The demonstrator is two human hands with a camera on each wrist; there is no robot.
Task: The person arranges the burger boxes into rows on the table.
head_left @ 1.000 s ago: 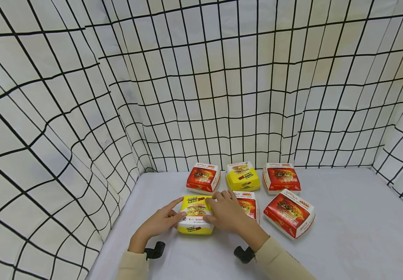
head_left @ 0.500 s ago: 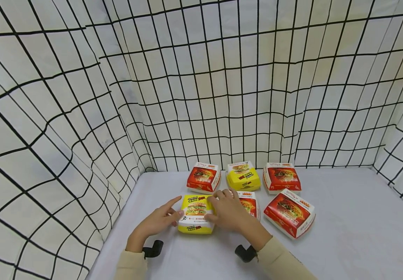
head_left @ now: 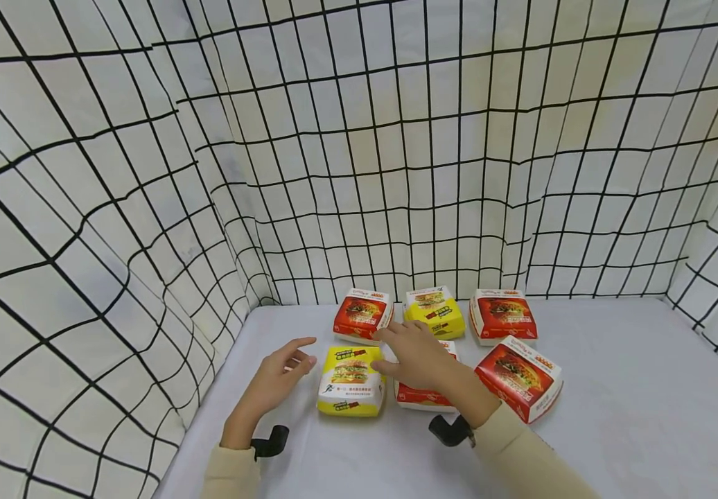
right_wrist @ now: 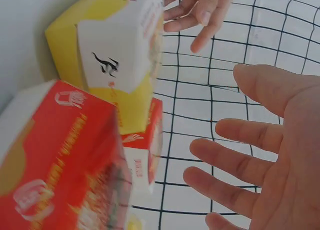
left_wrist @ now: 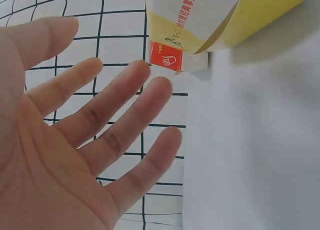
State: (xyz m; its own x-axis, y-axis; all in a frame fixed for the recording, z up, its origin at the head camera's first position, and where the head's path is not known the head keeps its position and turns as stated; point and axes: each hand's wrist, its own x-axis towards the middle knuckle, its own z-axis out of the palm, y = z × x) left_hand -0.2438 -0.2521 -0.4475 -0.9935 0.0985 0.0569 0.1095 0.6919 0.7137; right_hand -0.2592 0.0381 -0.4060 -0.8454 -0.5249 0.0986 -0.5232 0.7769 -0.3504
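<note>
The front yellow burger box (head_left: 351,381) sits flat on the white surface (head_left: 633,402), between the person's two hands and touched by neither. The left hand (head_left: 274,378) is beside its left edge, fingers spread and holding nothing. The right hand (head_left: 418,357) hangs over the middle red box (head_left: 421,397), partly hiding it; its fingers are also parted, with nothing in them. To the right, another red box (head_left: 524,378) lies turned at an angle. Behind stand a back yellow box (head_left: 435,319) between two more red boxes (head_left: 362,313), near a white wall with black netting (head_left: 359,187).
</note>
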